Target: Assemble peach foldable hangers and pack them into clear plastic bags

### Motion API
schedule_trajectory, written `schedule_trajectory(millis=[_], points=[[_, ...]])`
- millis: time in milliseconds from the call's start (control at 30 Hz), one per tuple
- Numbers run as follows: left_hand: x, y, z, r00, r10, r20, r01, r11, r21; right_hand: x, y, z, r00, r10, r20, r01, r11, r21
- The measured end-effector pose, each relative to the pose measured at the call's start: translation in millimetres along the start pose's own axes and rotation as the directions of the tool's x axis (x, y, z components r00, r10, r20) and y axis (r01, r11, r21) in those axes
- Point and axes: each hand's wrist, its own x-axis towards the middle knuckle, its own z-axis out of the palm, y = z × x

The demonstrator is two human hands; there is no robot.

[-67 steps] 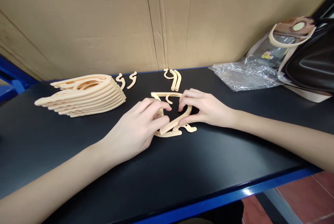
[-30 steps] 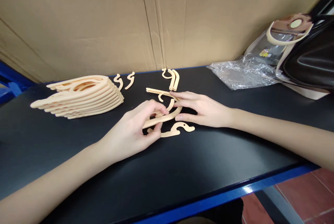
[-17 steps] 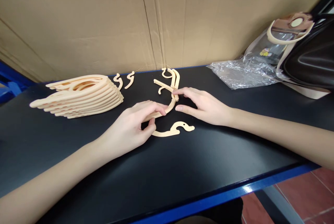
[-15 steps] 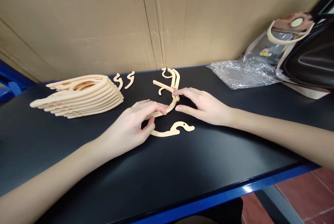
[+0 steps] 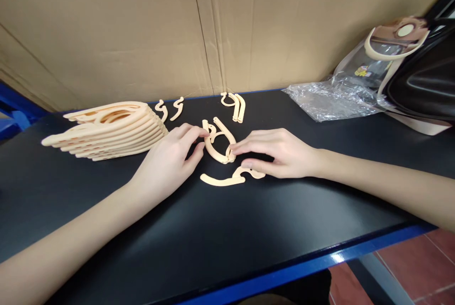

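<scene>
"What do the containers hold?"

"A clear bottle leans by a dark bag, with crumpled plastic in front. I can't tell what's inside the bottle or bag."

"And the hands?"

"Left hand: loosely curved, a gap between thumb and forefinger, fingertips at the hanger's left arm. Right hand: half open, fingertips on the other arm near the joint, thumb spread over a hook piece (touching or just above, I can't tell)."

"So the hanger is where?"

"On the table, between the 2 hands, in a V with its joint toward the person and its ends pointing away. A loose arm lies just nearer, and a stack sits to the left."

"Any change from 0.5 s ago?"

"Yes. The left hand was pinching an arm then, and the joint sat farther back, by the 2 far arms. Now that grip is loosened and the hanger is turned round. The stack hasn't moved."
</scene>
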Motion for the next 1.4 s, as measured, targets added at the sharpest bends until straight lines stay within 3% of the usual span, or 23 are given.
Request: schedule_trajectory(millis=[167, 333, 500, 667, 867, 1100, 1233, 1400], points=[[-3.0, 7.3, -0.4, 0.999, -0.033, 0.011, 0.034, 0.997, -0.063, -2.1, -9.7, 4.5, 0.975, -0.221, -0.002, 0.22, 0.972, -0.081], [-3.3, 11.8, -5.3, 0.997, -0.082, 0.005, 0.082, 0.995, -0.047, -2.3, -16.6, 6.6, 0.953, -0.299, 0.048, 0.302, 0.942, -0.146], [-3.2, 11.8, -10.0, 0.995, -0.092, 0.046, 0.096, 0.99, -0.103, 0.3, -15.9, 4.6, 0.959, -0.271, 0.082, 0.283, 0.935, -0.214], [-6.1, 11.1, -5.8, 0.999, -0.026, 0.042, 0.033, 0.983, -0.18, 0.5, -12.9, 5.0, 0.973, -0.205, 0.103, 0.222, 0.955, -0.195], [-10.7, 9.3, -2.7, 0.991, 0.13, 0.033, -0.131, 0.991, 0.029, -0.5, -13.7, 7.1, 0.952, -0.298, 0.066, 0.305, 0.925, -0.229], [-11.0, 10.0, -6.3, 0.986, 0.155, 0.057, -0.164, 0.952, 0.257, -2.0, -26.9, 6.4, 0.958, -0.282, 0.049, 0.286, 0.954, -0.095], [-10.1, 11.4, -7.1, 0.986, 0.147, 0.082, -0.165, 0.938, 0.306, -0.8, -30.3, 7.1, 0.942, -0.324, 0.092, 0.335, 0.93, -0.153], [-9.9, 11.5, -9.9, 0.988, 0.083, 0.127, -0.118, 0.948, 0.296, 1.0, -13.0, 6.0, 0.977, -0.213, 0.033, 0.214, 0.945, -0.249]])
